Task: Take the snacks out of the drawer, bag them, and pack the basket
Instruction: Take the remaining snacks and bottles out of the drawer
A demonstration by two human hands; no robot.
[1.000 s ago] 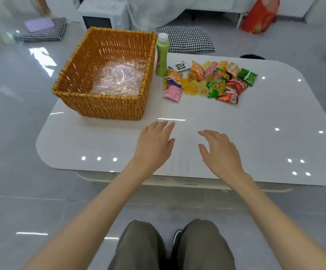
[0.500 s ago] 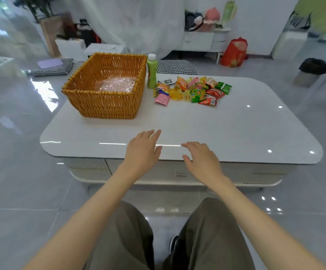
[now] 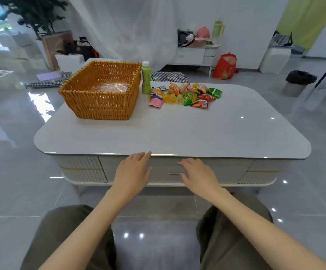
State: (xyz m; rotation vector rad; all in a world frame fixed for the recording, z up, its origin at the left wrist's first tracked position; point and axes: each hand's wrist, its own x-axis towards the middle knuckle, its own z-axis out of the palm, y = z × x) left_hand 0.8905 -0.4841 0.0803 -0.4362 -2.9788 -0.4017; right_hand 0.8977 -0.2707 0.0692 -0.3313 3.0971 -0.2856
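Your left hand [image 3: 132, 172] and right hand [image 3: 198, 176] hover flat and empty at the closed drawer [image 3: 175, 169]; basket [image 3: 101, 90] at 11 o'clock, snacks [image 3: 185, 95] at 12.

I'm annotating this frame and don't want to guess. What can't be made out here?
All in the head view:
- Inside of the drawer: hidden by its shut front.
- Floor of the basket: near part hidden by its front wall.
- Print on the snacks: too small to read.
- Whether the right hand or left hand touches the drawer: the hands' backs hide any contact.
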